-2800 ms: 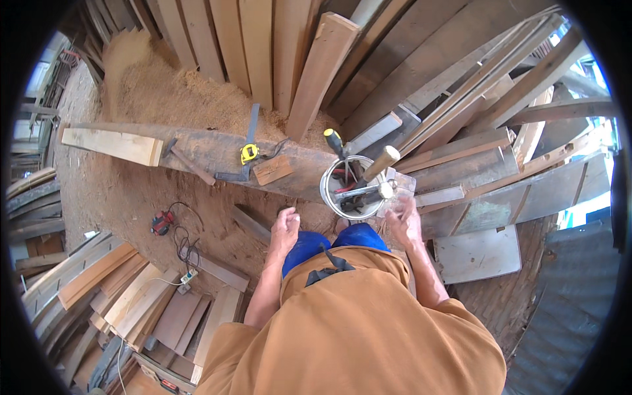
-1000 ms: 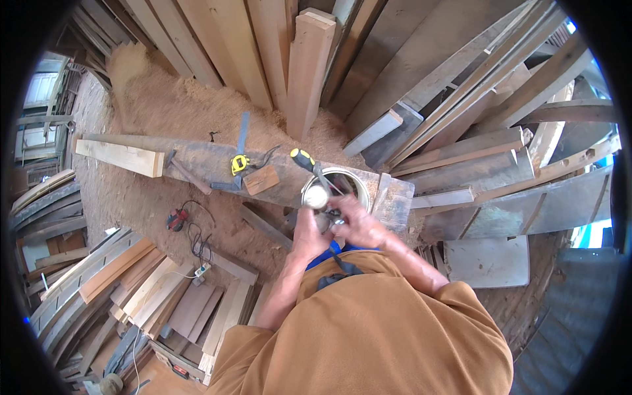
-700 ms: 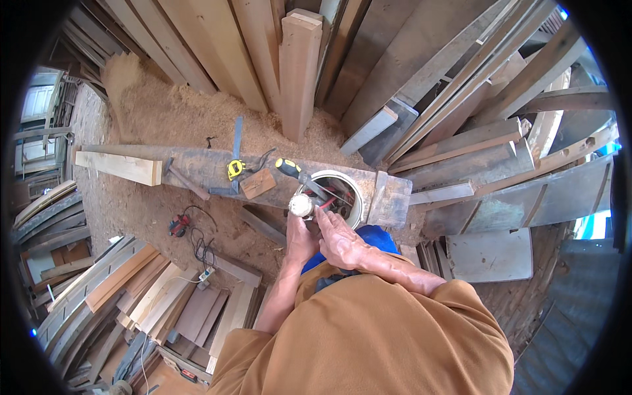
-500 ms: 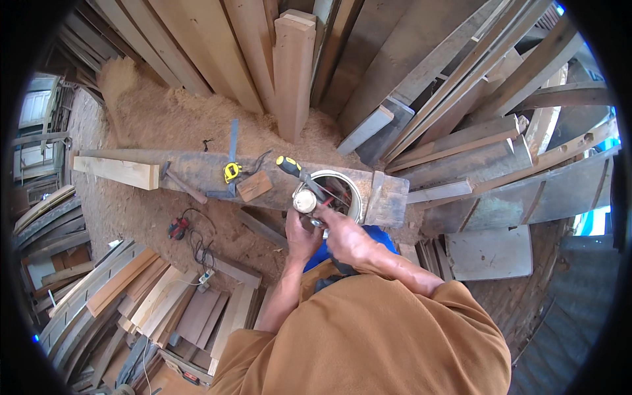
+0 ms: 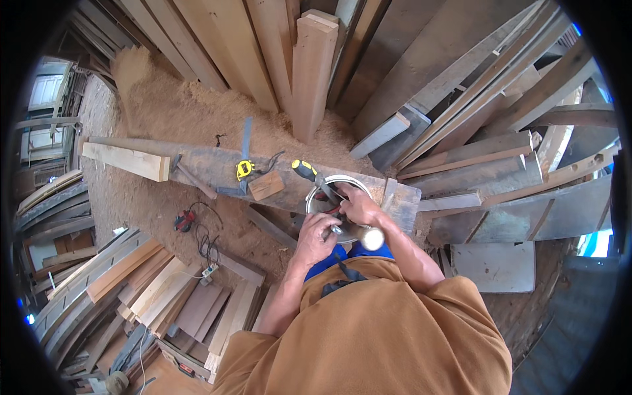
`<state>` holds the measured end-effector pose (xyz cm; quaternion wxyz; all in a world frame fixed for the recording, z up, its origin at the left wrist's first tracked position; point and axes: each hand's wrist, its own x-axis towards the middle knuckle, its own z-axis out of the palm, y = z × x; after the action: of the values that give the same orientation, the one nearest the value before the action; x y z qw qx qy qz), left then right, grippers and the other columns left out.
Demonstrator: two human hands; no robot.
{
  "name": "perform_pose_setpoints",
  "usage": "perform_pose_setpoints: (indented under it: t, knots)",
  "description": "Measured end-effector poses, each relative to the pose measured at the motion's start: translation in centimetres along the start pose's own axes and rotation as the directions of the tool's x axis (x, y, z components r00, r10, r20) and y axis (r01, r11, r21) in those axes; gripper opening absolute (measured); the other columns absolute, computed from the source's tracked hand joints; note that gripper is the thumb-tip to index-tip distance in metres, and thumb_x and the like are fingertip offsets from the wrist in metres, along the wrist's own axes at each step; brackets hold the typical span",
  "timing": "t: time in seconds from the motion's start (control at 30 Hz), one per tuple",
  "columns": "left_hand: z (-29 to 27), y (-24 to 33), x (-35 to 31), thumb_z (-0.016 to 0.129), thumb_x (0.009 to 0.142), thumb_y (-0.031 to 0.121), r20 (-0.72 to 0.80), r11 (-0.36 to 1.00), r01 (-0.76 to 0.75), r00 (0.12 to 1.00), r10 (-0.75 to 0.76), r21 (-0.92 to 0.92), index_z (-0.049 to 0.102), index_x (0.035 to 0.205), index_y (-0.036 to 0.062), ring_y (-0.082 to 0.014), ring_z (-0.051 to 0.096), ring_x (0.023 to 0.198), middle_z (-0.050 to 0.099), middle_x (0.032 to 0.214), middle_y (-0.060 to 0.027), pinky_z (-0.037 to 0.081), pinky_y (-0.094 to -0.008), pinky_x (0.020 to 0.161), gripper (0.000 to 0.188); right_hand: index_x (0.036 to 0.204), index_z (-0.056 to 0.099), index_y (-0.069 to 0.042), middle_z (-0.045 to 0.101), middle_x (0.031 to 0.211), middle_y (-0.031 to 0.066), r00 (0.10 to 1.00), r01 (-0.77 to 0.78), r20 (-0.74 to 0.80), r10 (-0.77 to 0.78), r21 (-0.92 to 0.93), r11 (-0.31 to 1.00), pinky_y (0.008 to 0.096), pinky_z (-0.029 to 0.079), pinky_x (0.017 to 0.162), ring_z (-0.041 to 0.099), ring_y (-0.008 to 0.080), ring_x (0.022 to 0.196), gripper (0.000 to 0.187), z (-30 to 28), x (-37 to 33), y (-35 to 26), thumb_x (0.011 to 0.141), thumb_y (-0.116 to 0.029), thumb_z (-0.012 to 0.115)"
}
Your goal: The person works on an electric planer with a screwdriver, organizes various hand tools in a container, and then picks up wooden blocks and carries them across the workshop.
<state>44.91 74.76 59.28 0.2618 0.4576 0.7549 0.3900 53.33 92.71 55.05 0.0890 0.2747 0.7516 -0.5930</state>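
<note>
A white round bucket [image 5: 367,187] with several tools in it stands against the bench board in front of me. A yellow-and-black handle [image 5: 304,169] sticks out over its far left rim. My left hand [image 5: 316,237] is closed at the near left rim, around a tool whose small shiny metal end [image 5: 336,230] shows past the fingers. My right hand [image 5: 359,205] reaches into the bucket with curled fingers; what they grip is hidden. Under my right wrist shows a thing with a round cream-coloured end [image 5: 372,238]; whether it joins the left hand's tool I cannot tell.
On the long bench board [image 5: 217,158] lie a yellow tape measure [image 5: 245,169], a blue-grey square [image 5: 247,135], a wood block [image 5: 266,185], a hammer [image 5: 197,182] and a pale beam [image 5: 125,161]. A red power tool [image 5: 185,221] rests on the ground. Planks [image 5: 315,79] lean beyond the sawdust.
My right hand has moved from beside the left hand into the bucket. The round cream-ended thing has shifted from above my left hand to below my right wrist. The view has shifted slightly.
</note>
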Motion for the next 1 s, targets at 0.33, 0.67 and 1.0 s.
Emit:
perform_pose_setpoints:
  t: [0.33,0.67,1.0]
  knots:
    - [0.6,-0.4,-1.4,0.084,0.071,0.016,-0.232,0.977,0.2,0.956,-0.178,0.077,0.053,0.116,0.0025,-0.037,0.049,0.105,0.055,0.106,-0.0159,0.041,-0.0503,0.093,0.056,0.128,0.065,-0.002,0.068,0.12,0.0229,0.967,0.02,0.255,0.018,-0.145,0.989,0.0432,0.05,0.1,0.065,0.0395,0.115,0.047,-0.2,0.1,-2.8,0.083,0.003,0.053]
    - [0.0,-1.5,-0.4,0.081,0.072,0.014,-0.248,0.98,0.191,0.954,-0.17,0.061,0.054,0.107,0.0034,-0.0351,0.05,0.1,0.056,0.098,-0.0138,0.043,-0.0485,0.09,0.046,0.125,0.065,-0.002,0.069,0.121,0.0216,0.884,-0.247,0.215,0.416,-0.541,0.804,0.0469,0.053,0.096,0.066,0.0374,0.115,0.041,2.4,5.6,-1.6,0.086,-0.014,0.069]
    - [-0.5,-1.3,-0.5,0.082,0.072,0.015,-0.202,0.976,0.212,0.959,-0.199,0.046,0.053,0.103,0.0033,-0.0345,0.049,0.101,0.055,0.099,-0.0156,0.043,-0.0466,0.09,0.044,0.118,0.072,-0.01,0.071,0.117,0.0195,0.944,-0.211,0.124,0.305,-0.482,0.851,0.044,0.054,0.094,0.068,0.0345,0.112,0.033,4.0,5.6,1.8,0.086,-0.015,0.068]
